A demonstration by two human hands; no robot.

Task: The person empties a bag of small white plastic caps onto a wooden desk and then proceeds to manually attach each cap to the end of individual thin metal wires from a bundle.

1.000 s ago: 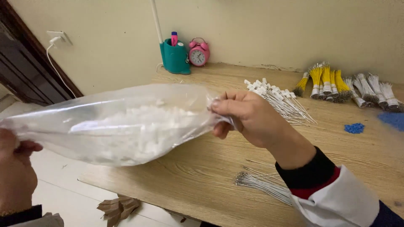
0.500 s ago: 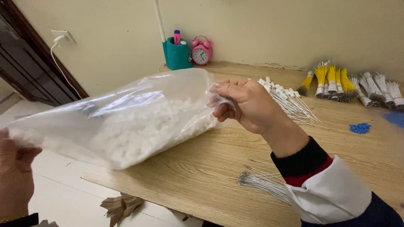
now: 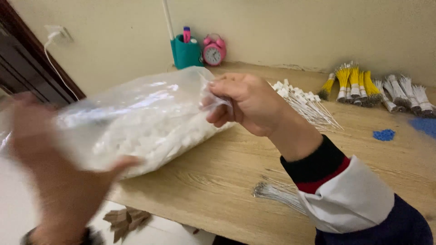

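A clear bag (image 3: pixel 136 118) of small white pieces (image 3: pixel 150 138) was held in the air over the near-left edge of the wooden surface (image 3: pixel 218 177), tilted with its lower end toward the left. The right hand (image 3: pixel 247 104) was closed, pinching the bunched mouth of the bag. The left hand (image 3: pixel 59 177), blurred, supported the bag's lower end from beneath; whether its fingers gripped the film could not be told. Risks, as judged: the grip at the mouth was narrow, so a slackened pinch could have let the mouth fall open and spill pieces onto the surface or the floor (image 3: pixel 163 231). The load sat low and to the left, partly beyond the surface edge; a slip of the left hand could have dropped that end. The white wires (image 3: pixel 304 102) just beside the right hand could have been swept aside.
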